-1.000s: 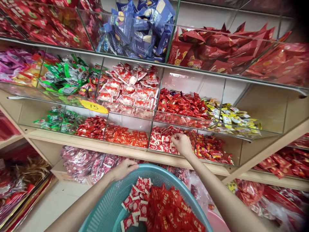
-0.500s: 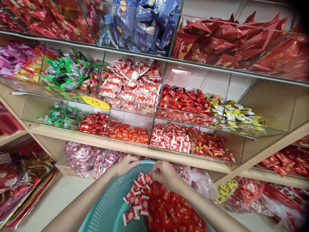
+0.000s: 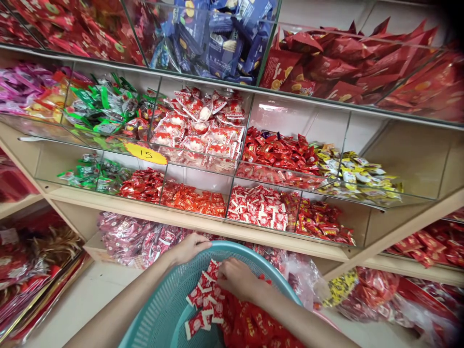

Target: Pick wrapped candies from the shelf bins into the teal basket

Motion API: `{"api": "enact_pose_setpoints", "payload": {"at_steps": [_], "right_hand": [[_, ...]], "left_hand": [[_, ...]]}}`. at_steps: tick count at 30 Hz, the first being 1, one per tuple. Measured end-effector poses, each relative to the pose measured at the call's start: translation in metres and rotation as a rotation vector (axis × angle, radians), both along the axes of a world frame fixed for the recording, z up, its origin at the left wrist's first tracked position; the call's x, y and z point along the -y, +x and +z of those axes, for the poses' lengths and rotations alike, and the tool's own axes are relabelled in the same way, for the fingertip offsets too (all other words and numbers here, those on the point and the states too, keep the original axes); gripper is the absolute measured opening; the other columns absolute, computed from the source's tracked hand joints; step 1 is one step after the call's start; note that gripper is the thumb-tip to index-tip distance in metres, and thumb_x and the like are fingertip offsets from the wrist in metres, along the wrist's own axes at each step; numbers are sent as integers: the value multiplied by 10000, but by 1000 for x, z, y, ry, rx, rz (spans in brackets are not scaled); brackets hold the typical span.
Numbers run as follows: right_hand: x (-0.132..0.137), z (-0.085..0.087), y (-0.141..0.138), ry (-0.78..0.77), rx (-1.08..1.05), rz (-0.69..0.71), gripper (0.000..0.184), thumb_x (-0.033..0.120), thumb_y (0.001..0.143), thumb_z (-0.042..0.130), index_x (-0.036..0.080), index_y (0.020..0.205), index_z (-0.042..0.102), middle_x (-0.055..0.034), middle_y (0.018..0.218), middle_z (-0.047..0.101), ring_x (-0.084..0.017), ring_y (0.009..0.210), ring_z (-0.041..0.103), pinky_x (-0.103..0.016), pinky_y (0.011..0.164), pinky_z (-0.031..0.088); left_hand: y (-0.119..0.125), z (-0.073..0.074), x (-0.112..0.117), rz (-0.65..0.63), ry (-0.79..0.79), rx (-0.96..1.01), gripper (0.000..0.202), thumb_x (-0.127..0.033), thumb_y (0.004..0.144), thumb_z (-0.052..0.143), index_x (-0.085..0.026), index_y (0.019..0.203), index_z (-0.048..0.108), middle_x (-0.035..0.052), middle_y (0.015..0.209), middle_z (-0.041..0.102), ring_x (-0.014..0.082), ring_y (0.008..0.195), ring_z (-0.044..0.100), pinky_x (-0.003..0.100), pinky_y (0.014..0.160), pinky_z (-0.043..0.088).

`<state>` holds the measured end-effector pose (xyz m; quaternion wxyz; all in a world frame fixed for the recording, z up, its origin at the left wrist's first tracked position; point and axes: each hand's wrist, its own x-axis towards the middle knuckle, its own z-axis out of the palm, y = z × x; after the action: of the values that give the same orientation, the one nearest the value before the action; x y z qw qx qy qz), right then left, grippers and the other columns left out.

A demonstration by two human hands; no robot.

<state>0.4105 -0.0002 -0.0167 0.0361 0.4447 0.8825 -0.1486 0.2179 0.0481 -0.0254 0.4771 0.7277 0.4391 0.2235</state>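
A teal plastic basket [image 3: 155, 302] stands below the shelf front. My left hand [image 3: 190, 247] is closed over its far left rim. Inside, several small red-and-white wrapped candies [image 3: 203, 302] lie on the left. Beside them on the right is a heap of bright red packets with gold print [image 3: 253, 326]. My right hand [image 3: 235, 279] is down in the basket, fingers curled against the packets and close to the candies. Its fingertips are hidden, so I cannot make out what they hold. My right forearm covers part of the red heap.
Clear-walled shelf bins hold red-and-white candies [image 3: 255, 208], orange-red packets [image 3: 194, 199], red candies [image 3: 281, 150] and blue packets [image 3: 221, 43]. A yellow price tag [image 3: 146, 153] reads 15. Bagged sweets [image 3: 125, 237] lie under the bottom shelf. A wooden divider [image 3: 409, 222] slants at right.
My right hand has moved down from near the far rim into the basket, onto the red packets. My left hand stays on the rim. The view has shifted slightly.
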Motion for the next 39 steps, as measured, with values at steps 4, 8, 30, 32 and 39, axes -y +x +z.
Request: {"api": "enact_pose_setpoints", "payload": {"at_steps": [4,8,30,32,39], "right_hand": [[-6,9,5,32,-127,-46,129,214,778,539,192,714,650,-28,801,646,-162,809,550,-235,697,363],[-14,37,22,81,-256,-111,162,271,795,551,196,694,653,-19,740,635,-146,740,546,-223,646,350],[-97,75,46,591,-74,-565,251,386,805,516,171,770,640,-98,855,633,-195,810,556,-252,602,334],[-97,75,46,591,-62,-583,232,370,801,520,173,780,641,-95,859,634,-196,817,558,-252,607,337],[-94,79,54,595,-69,-624,220,310,803,485,180,734,648,-82,825,648,-189,774,569,-249,567,302]], "left_hand": [[0,-1,-1,-6,27,-7,431,-514,812,425,-137,623,516,-49,573,361,96,567,324,189,509,260],[-1,-7,-4,-16,51,-9,433,-507,817,425,-137,607,507,-47,573,361,96,570,330,187,506,254],[-1,0,3,14,-62,37,434,-521,803,440,-127,663,557,-46,580,380,94,559,315,193,511,265],[-1,2,3,14,-70,34,436,-523,800,444,-123,686,574,-44,583,396,95,558,323,194,509,267],[-1,0,3,19,-74,47,442,-538,787,454,-125,692,584,-41,586,432,97,560,343,193,513,285]]}}
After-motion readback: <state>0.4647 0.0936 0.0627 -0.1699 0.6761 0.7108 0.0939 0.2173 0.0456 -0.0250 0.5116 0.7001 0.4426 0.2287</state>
